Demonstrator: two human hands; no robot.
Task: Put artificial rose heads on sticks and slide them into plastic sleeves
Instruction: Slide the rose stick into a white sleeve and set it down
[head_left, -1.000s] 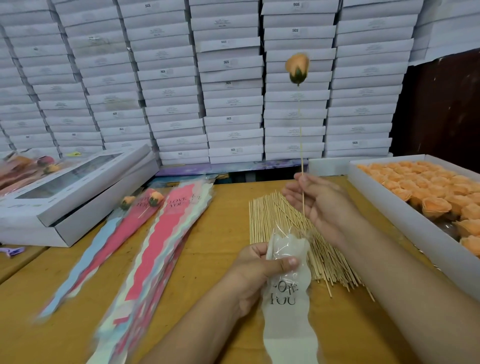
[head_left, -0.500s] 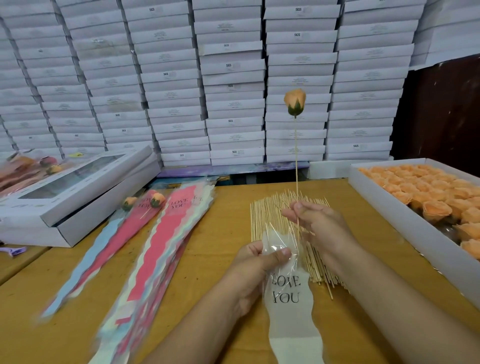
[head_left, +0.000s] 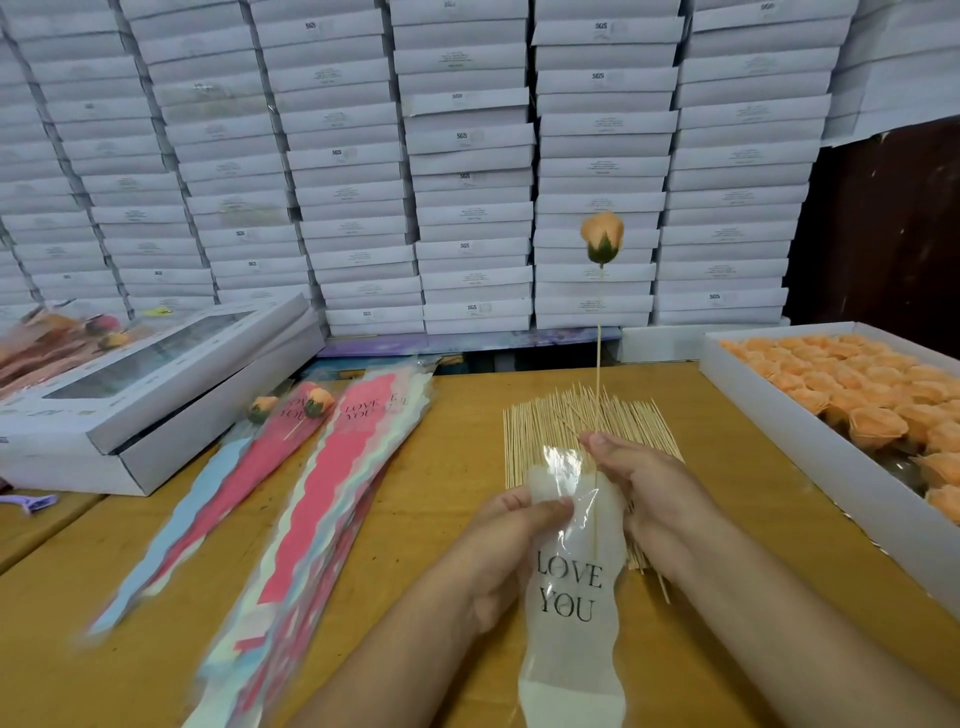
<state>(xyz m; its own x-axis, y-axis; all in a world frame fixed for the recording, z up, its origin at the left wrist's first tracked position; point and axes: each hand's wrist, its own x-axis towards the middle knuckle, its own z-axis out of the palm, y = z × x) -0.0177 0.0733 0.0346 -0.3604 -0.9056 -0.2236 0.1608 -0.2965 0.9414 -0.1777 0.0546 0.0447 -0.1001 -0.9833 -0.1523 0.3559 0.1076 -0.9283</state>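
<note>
The bare tabletop (head_left: 441, 467) between the stack of sleeves (head_left: 332, 499) and the pile of sticks (head_left: 550, 431) gives open room for a hand; the sticks lie just behind both hands and block the surface there; on the right the white tray wall (head_left: 810, 467) stands near the right hand (head_left: 639, 483) and closes that side; on the left the window boxes (head_left: 150, 395) take the corner; behind, the wall of stacked boxes (head_left: 467, 156) ends the reach; above the table the air is free, except for the upright stick (head_left: 598, 353) with its rose head (head_left: 601, 236).
</note>
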